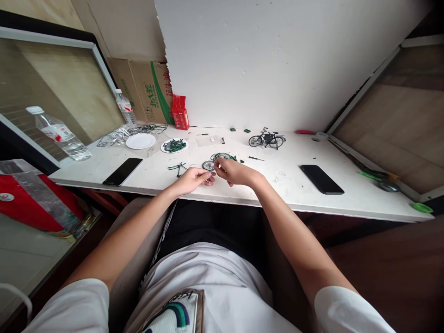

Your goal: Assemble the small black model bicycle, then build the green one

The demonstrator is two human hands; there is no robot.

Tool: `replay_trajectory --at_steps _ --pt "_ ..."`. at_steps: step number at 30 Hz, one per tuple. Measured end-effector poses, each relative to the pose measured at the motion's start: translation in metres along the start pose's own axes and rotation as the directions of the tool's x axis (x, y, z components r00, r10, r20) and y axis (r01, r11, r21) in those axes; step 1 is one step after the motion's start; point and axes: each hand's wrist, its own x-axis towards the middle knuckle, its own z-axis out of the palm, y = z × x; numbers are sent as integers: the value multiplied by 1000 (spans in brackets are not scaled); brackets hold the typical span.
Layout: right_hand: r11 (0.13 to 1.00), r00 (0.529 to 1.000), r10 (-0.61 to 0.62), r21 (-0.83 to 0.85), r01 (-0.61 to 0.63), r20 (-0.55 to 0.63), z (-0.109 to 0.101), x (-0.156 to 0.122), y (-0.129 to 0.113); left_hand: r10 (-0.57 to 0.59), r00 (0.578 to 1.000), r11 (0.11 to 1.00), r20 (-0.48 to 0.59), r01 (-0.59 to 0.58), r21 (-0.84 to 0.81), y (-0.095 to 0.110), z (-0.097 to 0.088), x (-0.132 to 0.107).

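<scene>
My left hand and my right hand meet above the table's front edge, fingers pinched close together. Something small is between the fingertips, too small and hidden to name. Just behind the hands lie spoked model bicycle wheels and green parts, partly covered by my right hand. A green model bicycle frame rests on the table to the left of my left hand. Farther back on the right stands a black model bicycle, upright. A thin screwdriver-like tool lies in front of it.
A white plate with green parts and a bare white plate are at the left. Phones lie left and right. Water bottles, a cardboard box and a red box stand on the left side.
</scene>
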Motion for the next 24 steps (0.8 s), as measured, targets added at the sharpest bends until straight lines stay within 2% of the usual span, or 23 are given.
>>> replay_trajectory --at_steps 10,12,14,16,19,24 --pt "999 999 -3 34 4 -33 -1 -1 -3 50 997 996 -52 -46 77 8 3 -3" --pt "998 991 -65 0 66 -113 -1 1 -2 50 996 994 -68 -43 99 10 4 -4" --pt "986 959 -166 -51 158 -230 0 3 1 49 995 993 -83 -40 113 11 5 -4" --pt "968 924 -252 -76 240 -289 0 6 5 53 994 992 -92 -42 120 12 5 -4" --pt "953 927 -293 4 302 -235 1 10 10 68 993 990 -99 -54 131 14 6 -5" --pt "933 950 -244 222 285 -195 2 14 17 86 991 989 -105 -72 130 15 7 -6"
